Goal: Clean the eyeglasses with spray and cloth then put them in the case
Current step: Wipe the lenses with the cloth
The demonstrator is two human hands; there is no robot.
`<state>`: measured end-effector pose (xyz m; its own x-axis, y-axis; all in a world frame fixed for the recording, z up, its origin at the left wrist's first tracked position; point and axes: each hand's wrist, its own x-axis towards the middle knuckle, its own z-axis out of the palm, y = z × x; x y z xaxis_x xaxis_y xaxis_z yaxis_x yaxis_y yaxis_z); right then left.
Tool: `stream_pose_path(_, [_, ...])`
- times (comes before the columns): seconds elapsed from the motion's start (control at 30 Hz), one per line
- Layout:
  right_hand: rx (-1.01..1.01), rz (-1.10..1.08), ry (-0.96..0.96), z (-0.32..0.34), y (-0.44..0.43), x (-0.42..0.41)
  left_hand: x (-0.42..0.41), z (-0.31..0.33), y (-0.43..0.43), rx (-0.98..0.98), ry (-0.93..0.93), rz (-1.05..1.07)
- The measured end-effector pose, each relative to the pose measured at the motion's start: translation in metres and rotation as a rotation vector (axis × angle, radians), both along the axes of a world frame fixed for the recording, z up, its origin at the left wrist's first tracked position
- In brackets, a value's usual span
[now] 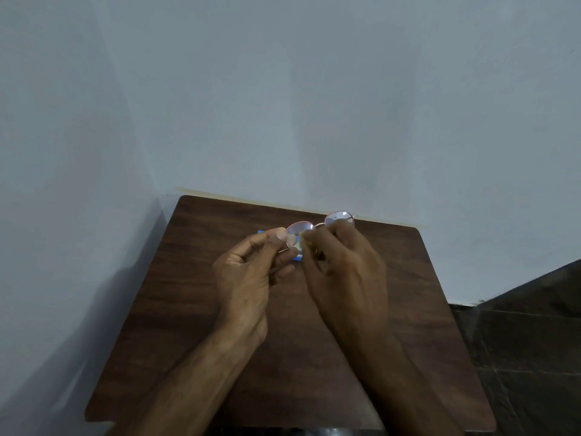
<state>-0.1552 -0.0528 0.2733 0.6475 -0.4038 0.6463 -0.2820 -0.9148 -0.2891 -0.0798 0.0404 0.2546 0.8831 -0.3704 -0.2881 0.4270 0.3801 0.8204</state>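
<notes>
Above the far half of a dark brown wood-grain table (195, 309), both hands hold up a pair of thin metal-framed eyeglasses with round, clear lenses (338, 218). The left hand (248, 272) pinches the rim of the nearer lens between thumb and forefinger, its other fingers loosely curled below. The right hand (345, 272) has its fingers curled in close to the bridge and seems to grip a small pale yellowish cloth (300, 243) against that same lens, though the cloth is blurred and mostly hidden. The far lens pokes out above the right knuckles, near the table's back edge. A flat bright blue thing (261, 232) lies on the table under the hands; only its corners show, so I cannot tell what it is. A pale grey-blue wall (283, 105) stands behind the table, and dark floor tiles (518, 341) lie to the right.
</notes>
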Motion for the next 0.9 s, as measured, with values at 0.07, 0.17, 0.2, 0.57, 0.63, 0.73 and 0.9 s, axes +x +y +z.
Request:
stream_pose_path(0.07, [0.001, -0.020, -0.022, 0.007, -0.005, 0.007, 0.000, 0.000, 0.001, 0.005, -0.008, -0.009])
stream_pose_path(0.17, [0.015, 0.041, 0.034, 0.010, 0.006, 0.009, -0.001, 0.003, 0.001, -0.018, -0.017, -0.011])
stream_pose_path(0.2, [0.011, 0.052, 0.049, 0.008, 0.010, 0.007, -0.001, 0.005, 0.001, -0.024, -0.016, -0.011])
stream_pose_path(0.57, [-0.024, -0.086, 0.019, 0.009, -0.022, 0.003, -0.002, 0.007, -0.001, 0.001, -0.049, 0.020])
stream_pose_path(0.63, [0.015, -0.113, -0.029, 0.012, -0.033, 0.001, -0.002, 0.007, -0.001, 0.009, -0.058, 0.022])
stream_pose_path(0.73, [0.004, -0.120, -0.060, 0.015, -0.033, 0.001, -0.004, 0.008, -0.003, -0.002, -0.049, 0.047])
stream_pose_path(0.9, [0.019, -0.106, -0.045, 0.011, -0.032, -0.003, 0.000, 0.006, -0.005, -0.039, 0.001, 0.083])
